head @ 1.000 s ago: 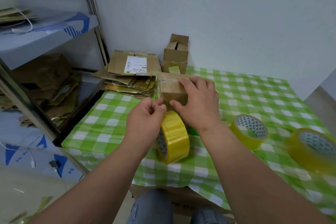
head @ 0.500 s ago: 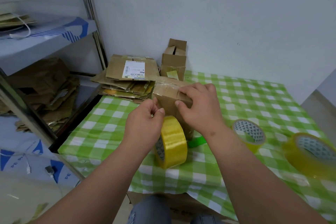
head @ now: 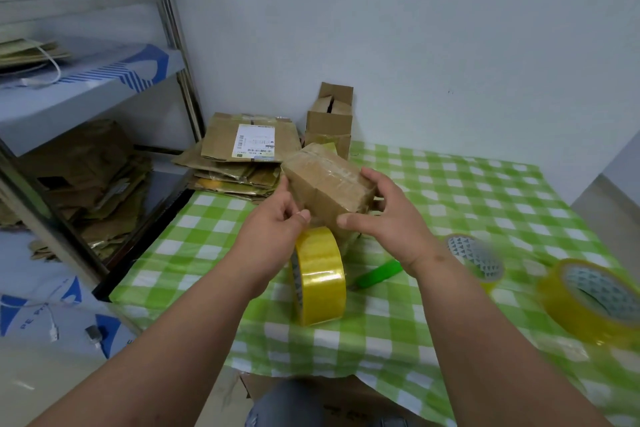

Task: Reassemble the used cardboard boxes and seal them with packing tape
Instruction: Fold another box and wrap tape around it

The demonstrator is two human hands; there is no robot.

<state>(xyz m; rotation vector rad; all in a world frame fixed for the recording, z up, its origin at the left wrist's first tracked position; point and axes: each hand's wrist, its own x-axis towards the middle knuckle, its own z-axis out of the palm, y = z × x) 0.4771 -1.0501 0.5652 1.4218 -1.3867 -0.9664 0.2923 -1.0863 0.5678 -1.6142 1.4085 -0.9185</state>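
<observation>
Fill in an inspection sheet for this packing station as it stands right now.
Surface: table under a green checked cloth, set against the wall.
Job's things: small cardboard box held tilted above the cloth, glossy tape across its top; upright yellow tape roll just below it; stack of flattened boxes at the far left corner; small open box behind.
Clutter: two more tape rolls, one beside the right wrist, one at the right edge; a green tool, mostly hidden.
Grippers: left hand pinches at the box's near edge; right hand grips the box.
Cables: white cable on the shelf; another on the floor.
Surroundings: metal rack holding more flattened cardboard.
</observation>
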